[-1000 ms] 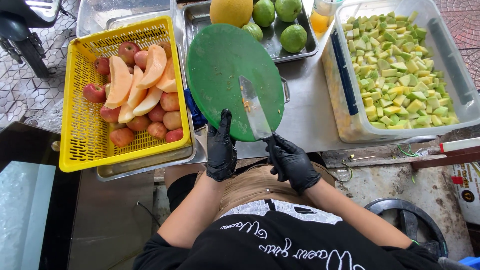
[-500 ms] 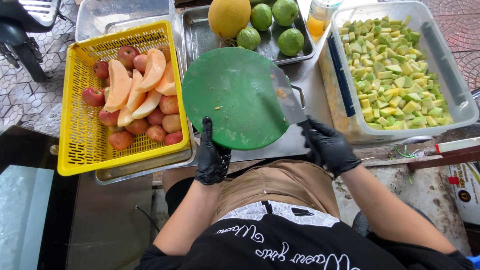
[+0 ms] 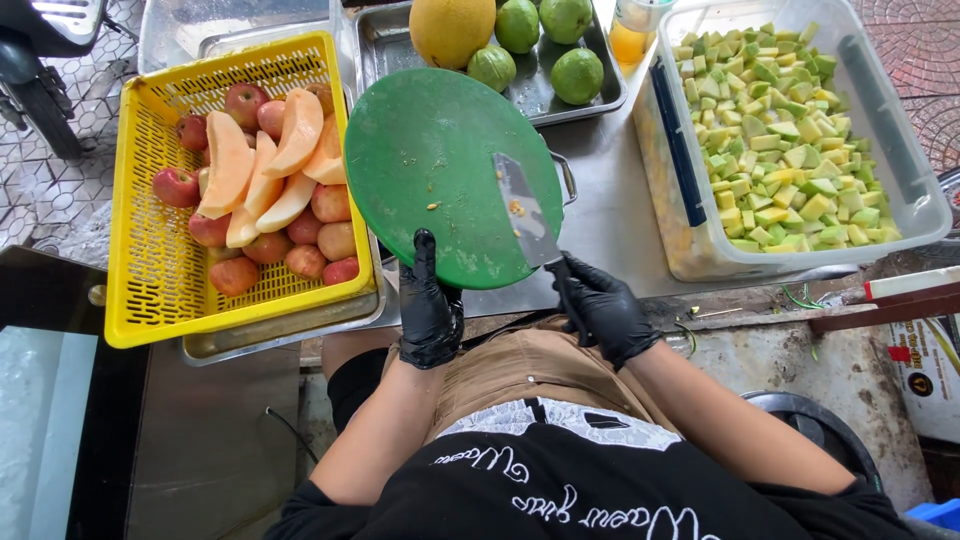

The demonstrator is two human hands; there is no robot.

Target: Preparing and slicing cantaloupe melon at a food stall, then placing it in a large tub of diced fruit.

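The round green board (image 3: 440, 170) is tipped up at its near edge by the left hand (image 3: 430, 312). The knife (image 3: 527, 215), clasped in the right hand (image 3: 605, 312), is laid flat at 4 o'clock, where scraps can be scraped.

A yellow plastic basket (image 3: 140, 250) is set on a metal tray (image 3: 280, 335) at the left and is filled with red apples (image 3: 250, 100) and peeled orange melon wedges (image 3: 228, 165). At the top, a shallow steel tray (image 3: 600, 100) is seen with a large yellow fruit (image 3: 452, 30) and green guavas (image 3: 578, 75) in it, and a bottle of orange liquid (image 3: 632, 35) just beside it. At the right, a clear plastic tub (image 3: 900, 170) is heaped with diced green and yellow fruit (image 3: 780, 130). A scooter wheel (image 3: 35, 95) is visible on the tiled floor at far left.
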